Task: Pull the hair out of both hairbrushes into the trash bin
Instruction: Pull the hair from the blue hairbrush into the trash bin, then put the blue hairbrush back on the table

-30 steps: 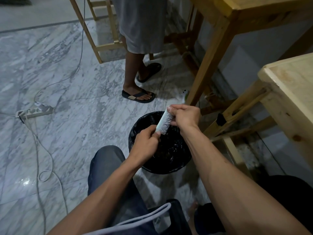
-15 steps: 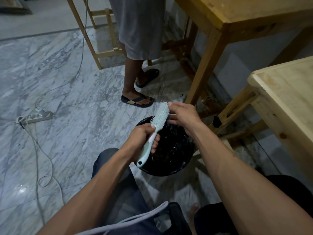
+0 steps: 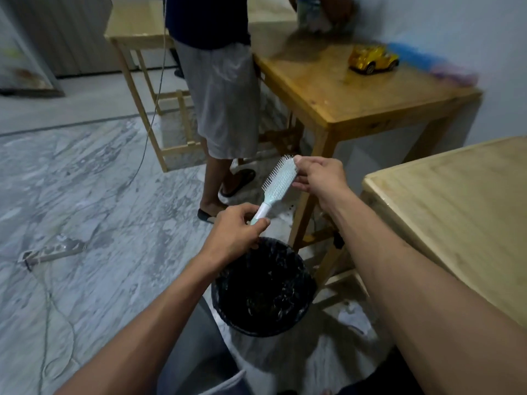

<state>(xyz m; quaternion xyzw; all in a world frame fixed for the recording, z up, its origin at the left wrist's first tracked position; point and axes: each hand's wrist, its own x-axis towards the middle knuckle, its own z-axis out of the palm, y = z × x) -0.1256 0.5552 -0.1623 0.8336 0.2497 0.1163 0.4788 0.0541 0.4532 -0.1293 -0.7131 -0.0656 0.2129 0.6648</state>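
Lifted clear above the black-lined round trash bin (image 3: 263,286), the pale-green plastic hairbrush (image 3: 278,182) looks hair-free, left hand (image 3: 236,232) clamping its handle, right hand (image 3: 319,178) pinching its head; next, judgeably, the second brush.

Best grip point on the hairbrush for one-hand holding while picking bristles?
Probably the narrow handle, where the left hand already pinches the hairbrush. Come from below, behind the bristle face: the brush tilts head up and away, leaving bristles open to the right hand.
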